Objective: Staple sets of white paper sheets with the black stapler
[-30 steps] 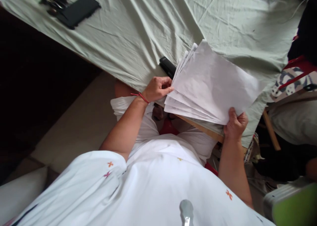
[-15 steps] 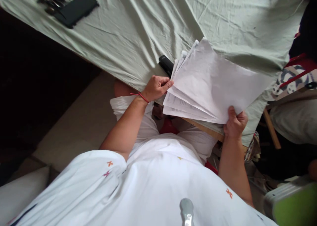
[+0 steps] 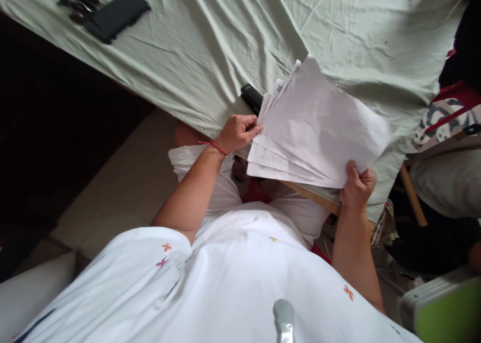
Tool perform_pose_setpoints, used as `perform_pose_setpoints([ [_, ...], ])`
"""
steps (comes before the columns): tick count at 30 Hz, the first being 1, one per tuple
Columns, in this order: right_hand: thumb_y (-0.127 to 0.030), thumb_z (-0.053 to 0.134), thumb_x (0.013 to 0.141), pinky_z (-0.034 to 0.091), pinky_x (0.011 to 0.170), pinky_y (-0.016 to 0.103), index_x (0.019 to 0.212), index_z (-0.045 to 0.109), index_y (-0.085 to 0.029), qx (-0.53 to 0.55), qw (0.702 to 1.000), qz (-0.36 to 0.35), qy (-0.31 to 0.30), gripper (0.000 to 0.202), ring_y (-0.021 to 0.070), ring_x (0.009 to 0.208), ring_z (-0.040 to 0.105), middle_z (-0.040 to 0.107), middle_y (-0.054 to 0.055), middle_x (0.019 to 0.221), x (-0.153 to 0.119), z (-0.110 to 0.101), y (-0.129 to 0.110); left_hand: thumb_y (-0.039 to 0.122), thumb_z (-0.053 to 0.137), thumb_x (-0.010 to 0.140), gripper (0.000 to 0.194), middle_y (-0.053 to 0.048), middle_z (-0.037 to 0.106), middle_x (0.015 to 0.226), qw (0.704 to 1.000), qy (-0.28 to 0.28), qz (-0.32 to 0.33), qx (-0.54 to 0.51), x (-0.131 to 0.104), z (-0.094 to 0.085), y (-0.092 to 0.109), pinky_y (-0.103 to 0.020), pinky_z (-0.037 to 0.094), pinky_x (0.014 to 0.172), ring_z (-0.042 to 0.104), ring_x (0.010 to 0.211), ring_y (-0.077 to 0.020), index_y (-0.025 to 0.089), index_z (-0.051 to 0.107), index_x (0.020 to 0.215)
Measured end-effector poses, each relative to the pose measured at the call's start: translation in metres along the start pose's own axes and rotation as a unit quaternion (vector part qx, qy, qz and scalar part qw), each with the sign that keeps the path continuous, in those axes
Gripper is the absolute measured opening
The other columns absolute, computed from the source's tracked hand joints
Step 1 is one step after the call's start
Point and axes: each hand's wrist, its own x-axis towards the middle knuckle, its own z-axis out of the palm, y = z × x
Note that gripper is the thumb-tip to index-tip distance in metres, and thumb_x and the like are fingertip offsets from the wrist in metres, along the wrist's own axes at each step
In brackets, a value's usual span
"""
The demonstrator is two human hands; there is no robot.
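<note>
A fanned stack of white paper sheets (image 3: 319,127) lies over the front edge of the cloth-covered table, its top sheet blank and slightly curved. Lines of print show on lower sheets at the near left. My right hand (image 3: 357,185) grips the stack's near right corner, thumb on top. At the left edge of the stack, my left hand (image 3: 240,131), with a red string on its wrist, pinches the paper between thumb and fingers. Just beyond it a black stapler-like object (image 3: 251,98) is partly covered by the sheets.
A black flat case (image 3: 116,16) and a bunch of keys (image 3: 78,3) rest at the far left of the pale green tablecloth (image 3: 180,47). On the right are a panda-print bag (image 3: 443,117), a wooden leg (image 3: 412,195) and a green-topped stool (image 3: 451,308).
The top sheet's right side has drawn in a little to the left and sits differently curved. Both hands stay in nearly the same place.
</note>
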Motion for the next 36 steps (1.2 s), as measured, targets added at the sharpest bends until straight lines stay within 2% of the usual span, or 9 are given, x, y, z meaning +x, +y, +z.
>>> perform_pose_setpoints([
  [6,-0.04,0.085,0.072,0.057,0.095,0.036,0.092,0.075,-0.017,0.015,1.0,-0.006,-0.002,0.032,0.0142,0.083,0.068,0.075,0.002,0.09,-0.0003,0.0002,0.0004,0.053,0.053,0.093,0.051,0.003,0.031,0.056,1.0,-0.002,-0.003,-0.009,0.0006,0.0001,-0.0012,-0.029,0.027,0.055,0.031,0.058,-0.0114,0.021,0.035,0.058],
  [9,-0.042,0.085,0.072,0.057,0.095,0.038,0.091,0.074,-0.017,0.009,1.0,-0.001,-0.001,0.033,0.0149,0.083,0.068,0.074,0.002,0.089,-0.0002,0.0,0.0007,0.056,0.052,0.092,0.048,0.002,0.04,0.06,1.0,0.004,-0.008,-0.026,0.0012,-0.0003,-0.0007,-0.028,0.033,0.059,0.038,0.062,-0.0125,0.02,0.042,0.063],
  [13,-0.043,0.086,0.07,0.057,0.094,0.039,0.088,0.073,-0.018,0.005,1.0,0.007,0.0,0.033,0.0155,0.083,0.068,0.073,0.001,0.087,-0.0002,0.0004,0.0002,0.049,0.06,0.086,0.033,0.0,0.054,0.07,0.999,-0.012,-0.02,-0.045,0.0012,-0.0012,0.0005,-0.027,0.039,0.064,0.046,0.069,-0.014,0.019,0.055,0.076],
  [16,-0.044,0.085,0.07,0.057,0.094,0.04,0.087,0.073,-0.018,0.0,1.0,0.009,0.004,0.033,0.0163,0.083,0.068,0.072,0.002,0.085,-0.0001,0.0008,-0.0001,0.04,0.062,0.084,0.026,0.001,0.051,0.067,0.999,-0.01,-0.021,-0.03,0.0008,-0.0012,-0.0002,-0.027,0.037,0.062,0.042,0.066,-0.013,0.019,0.052,0.072],
  [19,-0.044,0.085,0.07,0.057,0.095,0.04,0.09,0.074,-0.018,-0.005,1.0,0.004,0.004,0.036,0.0171,0.085,0.068,0.072,0.002,0.086,0.0,0.0012,-0.0005,0.036,0.062,0.085,0.029,0.003,0.043,0.062,1.0,0.005,-0.017,-0.01,0.0007,-0.0005,-0.0016,-0.028,0.033,0.06,0.036,0.062,-0.0118,0.02,0.047,0.066],
  [26,-0.042,0.086,0.072,0.057,0.097,0.04,0.095,0.075,-0.017,0.013,1.0,-0.004,0.003,0.035,0.0158,0.085,0.069,0.074,0.001,0.087,-0.0005,0.0017,-0.0005,0.043,0.059,0.09,0.039,0.003,0.043,0.058,1.0,0.016,-0.009,-0.007,0.0018,-0.0002,-0.0029,-0.028,0.033,0.059,0.038,0.06,-0.0113,0.019,0.045,0.062],
  [31,-0.04,0.086,0.071,0.057,0.099,0.039,0.094,0.076,-0.018,0.028,0.999,-0.014,0.02,0.034,0.0151,0.085,0.07,0.075,0.001,0.088,0.0013,0.0016,-0.0002,0.046,0.068,0.084,0.032,0.0,0.058,0.067,0.998,-0.037,-0.005,-0.054,0.0007,-0.0025,-0.0021,-0.026,0.038,0.06,0.05,0.064,-0.0122,0.017,0.06,0.074],
  [34,-0.04,0.087,0.069,0.057,0.1,0.04,0.091,0.075,-0.018,0.035,0.998,-0.02,0.039,0.033,0.0161,0.087,0.07,0.075,0.001,0.087,0.0022,0.0038,-0.002,0.037,0.074,0.077,0.025,-0.001,0.066,0.074,0.995,-0.064,-0.007,-0.077,-0.0002,-0.0032,-0.0018,-0.026,0.043,0.063,0.056,0.068,-0.0133,0.016,0.065,0.086],
  [36,-0.04,0.088,0.068,0.057,0.101,0.041,0.09,0.075,-0.018,0.034,0.998,-0.019,0.045,0.033,0.0165,0.088,0.07,0.075,0.001,0.087,0.0022,0.0054,-0.0038,0.032,0.072,0.076,0.02,-0.001,0.065,0.071,0.995,-0.063,-0.016,-0.072,-0.0004,-0.0031,-0.0021,-0.026,0.043,0.062,0.056,0.066,-0.0131,0.016,0.065,0.083],
])
